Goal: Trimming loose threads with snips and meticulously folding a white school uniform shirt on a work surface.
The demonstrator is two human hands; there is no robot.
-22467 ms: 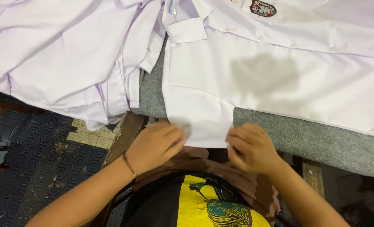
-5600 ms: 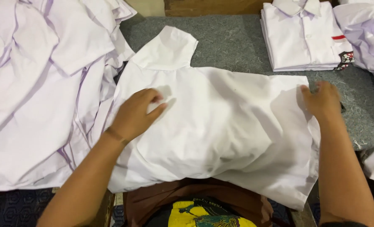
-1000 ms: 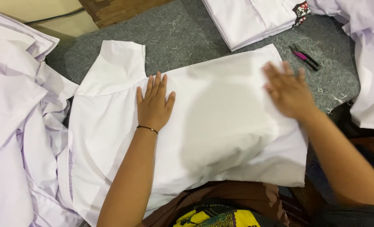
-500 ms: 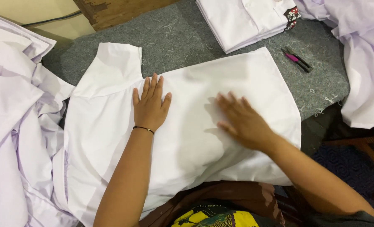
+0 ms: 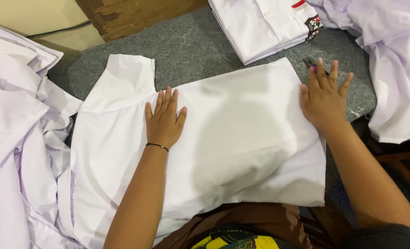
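the white shirt (image 5: 241, 138) lies flat on the grey counter (image 5: 191, 50), its near edge hanging over the counter's front. the left hand (image 5: 164, 121) presses on it near the sleeve, fingers open and flat. the right hand (image 5: 324, 97) rests on the shirt's right edge, fingers spread, gripping nothing. bare counter lies beyond the far edge, up to the folded shirts (image 5: 260, 23). loose shirts (image 5: 16, 138) crowd the left, more shirts (image 5: 398, 69) the right.

One spread white shirt (image 5: 241, 138); one folded shirt stack (image 5: 265, 25); two loose shirt heaps (image 5: 16, 138); two hands (image 5: 164, 121).
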